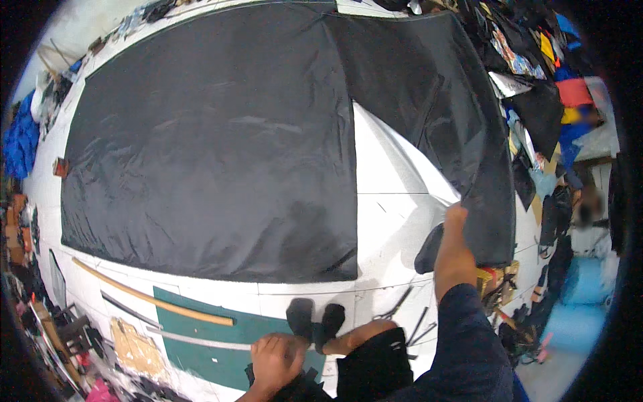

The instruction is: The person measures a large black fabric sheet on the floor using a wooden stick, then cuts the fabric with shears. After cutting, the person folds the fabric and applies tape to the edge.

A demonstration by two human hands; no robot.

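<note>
A large sheet of black fabric (214, 154) is spread across the floor. Beside its right edge, a further section of black fabric (482, 167) lies in folds, with part of its pale underside (429, 171) turned up. My right arm reaches forward, and my right hand (455, 213) is closed on the edge of this folded section. The fingertips are partly hidden by the hand itself. My left hand (276, 358) rests at my left knee, its fingers curled and nothing visible in them.
A green cutting mat (191, 358) lies front left, under a wooden stick (154, 293) and a metal ruler (201, 340). Scissors (394, 307) are on the white tiles near my feet. Mixed fabric scraps (536, 114) pile up along the right; blue rolls (579, 305) stand lower right.
</note>
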